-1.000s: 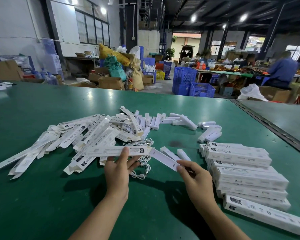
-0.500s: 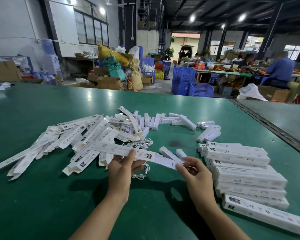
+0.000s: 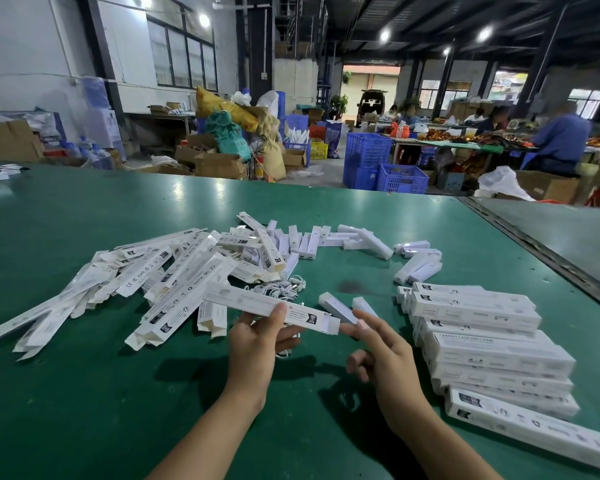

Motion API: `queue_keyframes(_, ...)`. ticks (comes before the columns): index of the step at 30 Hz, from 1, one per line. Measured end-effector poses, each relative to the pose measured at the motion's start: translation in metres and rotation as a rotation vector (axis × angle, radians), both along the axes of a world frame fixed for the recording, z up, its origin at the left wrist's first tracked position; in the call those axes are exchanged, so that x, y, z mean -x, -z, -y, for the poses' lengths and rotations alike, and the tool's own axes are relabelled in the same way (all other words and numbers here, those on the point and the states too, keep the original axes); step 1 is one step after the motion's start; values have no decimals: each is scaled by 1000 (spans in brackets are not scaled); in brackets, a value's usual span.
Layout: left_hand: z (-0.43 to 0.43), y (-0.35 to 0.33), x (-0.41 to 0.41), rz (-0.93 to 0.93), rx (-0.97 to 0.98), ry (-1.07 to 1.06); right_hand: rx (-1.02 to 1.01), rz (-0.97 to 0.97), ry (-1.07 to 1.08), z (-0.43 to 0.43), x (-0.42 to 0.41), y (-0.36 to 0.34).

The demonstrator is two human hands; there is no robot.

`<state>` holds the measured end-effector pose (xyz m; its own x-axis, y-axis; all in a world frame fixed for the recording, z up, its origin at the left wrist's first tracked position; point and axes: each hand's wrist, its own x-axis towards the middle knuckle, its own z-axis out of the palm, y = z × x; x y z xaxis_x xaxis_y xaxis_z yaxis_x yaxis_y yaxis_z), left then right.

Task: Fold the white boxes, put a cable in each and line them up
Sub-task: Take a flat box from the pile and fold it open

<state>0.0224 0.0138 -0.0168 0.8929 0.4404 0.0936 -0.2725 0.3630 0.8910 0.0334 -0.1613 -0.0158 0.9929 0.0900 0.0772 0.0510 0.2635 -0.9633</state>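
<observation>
On the left of the wide green bench [image 3: 84,393] lies a messy heap of flat white card boxes [image 3: 136,282] that are not folded yet. They lie over each other and point every which way. Just to the right of the heap, a little tangle of thin white cables [image 3: 284,289] lies on the bench. Behind it, short white card pieces [image 3: 309,240] are scattered in a loose line.

In the middle, near the front, the left hand [image 3: 257,344] holds one long white card box [image 3: 243,299] up above the bench. The thumb lies on top and the other fingers are under it, so the hand pinches the box near its right end. The left end of the box is over the heap.

The right hand [image 3: 385,362] is just beside the right end of the box. Its long fingers [image 3: 354,329] are stretched out straight, and one tip touches that end. The other fingers are bent loosely and hold nothing.

On the right, folded white boxes [image 3: 482,344] lie close together in a row. The row runs toward the front edge of the bench.
</observation>
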Motion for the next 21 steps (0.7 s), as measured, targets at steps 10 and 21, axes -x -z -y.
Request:
queue_keyframes(10,8,0,6,-9,-39,95,12,-28,1,-2,-4,8)
queue_keyframes(21,13,0,7,-3,-54,108,-58,-34,13,-4,-1,7)
